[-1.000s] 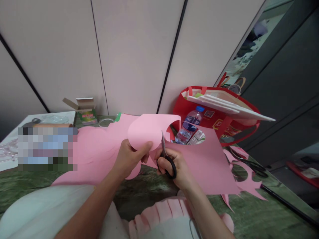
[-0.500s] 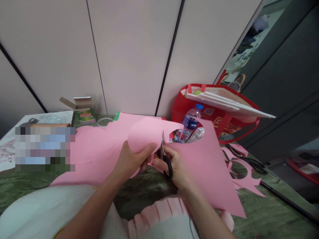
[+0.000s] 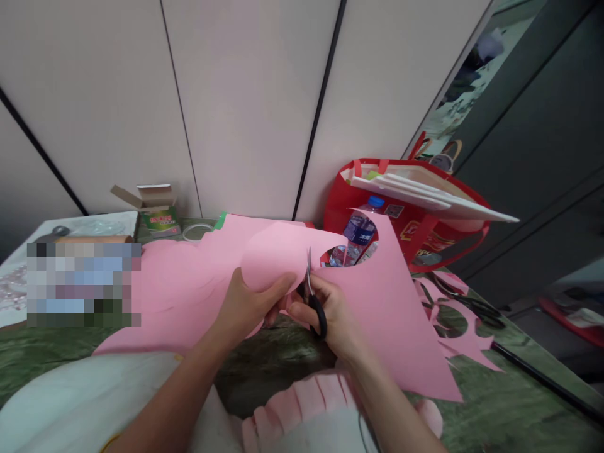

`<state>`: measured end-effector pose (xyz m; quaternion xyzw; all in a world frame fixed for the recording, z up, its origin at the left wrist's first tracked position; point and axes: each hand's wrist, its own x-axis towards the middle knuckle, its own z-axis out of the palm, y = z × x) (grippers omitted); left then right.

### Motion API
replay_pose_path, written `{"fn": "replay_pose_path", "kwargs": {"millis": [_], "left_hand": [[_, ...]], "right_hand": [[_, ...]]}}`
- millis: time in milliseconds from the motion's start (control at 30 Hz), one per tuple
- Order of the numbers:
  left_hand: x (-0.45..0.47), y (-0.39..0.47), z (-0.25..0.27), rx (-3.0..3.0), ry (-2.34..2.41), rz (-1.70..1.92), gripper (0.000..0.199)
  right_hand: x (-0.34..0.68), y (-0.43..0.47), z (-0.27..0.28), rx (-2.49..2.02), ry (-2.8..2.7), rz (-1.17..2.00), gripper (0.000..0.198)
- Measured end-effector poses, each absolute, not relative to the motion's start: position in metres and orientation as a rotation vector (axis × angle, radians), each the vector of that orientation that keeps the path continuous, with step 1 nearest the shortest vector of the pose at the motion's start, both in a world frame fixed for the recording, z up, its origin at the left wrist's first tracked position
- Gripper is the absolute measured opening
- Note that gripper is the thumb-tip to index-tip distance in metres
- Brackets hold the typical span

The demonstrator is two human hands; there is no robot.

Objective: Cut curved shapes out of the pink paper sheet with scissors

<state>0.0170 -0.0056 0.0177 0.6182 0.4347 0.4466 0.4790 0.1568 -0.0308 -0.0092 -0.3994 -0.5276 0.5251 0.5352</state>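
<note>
In the head view, my right hand (image 3: 333,311) is closed around the black handles of a pair of scissors (image 3: 319,314), whose blades point up and away from me. The blades lie at the edge of a pink sheet of paper (image 3: 387,314) that has a large rounded cut-out on its far side. My left hand (image 3: 255,299) pinches a rounded part of the pink paper just left of the blades, thumb on top. More pink paper pieces (image 3: 174,277) lie overlapping on the table to the left, beneath and beyond my left hand.
A red bag (image 3: 337,198) with white boards and a water bottle (image 3: 358,233) stand behind the sheet. Pink scraps (image 3: 465,340), a second pair of scissors (image 3: 481,311) and a black rod (image 3: 542,380) lie right. At the back left is an opened box (image 3: 160,217).
The right part of the pink sheet has shifted slightly left and its far strip has tipped up and left across the bottle. Both hands hold nearly the same place.
</note>
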Motion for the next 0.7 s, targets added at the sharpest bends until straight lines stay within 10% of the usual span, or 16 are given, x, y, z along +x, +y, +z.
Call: {"fn": "replay_pose_path", "kwargs": {"millis": [700], "left_hand": [[0.0157, -0.0046, 0.0139, 1.497, 1.075, 1.029, 0.042]], "right_hand": [[0.1576, -0.0281, -0.0127, -0.922, -1.275, 1.277, 0.036]]}}
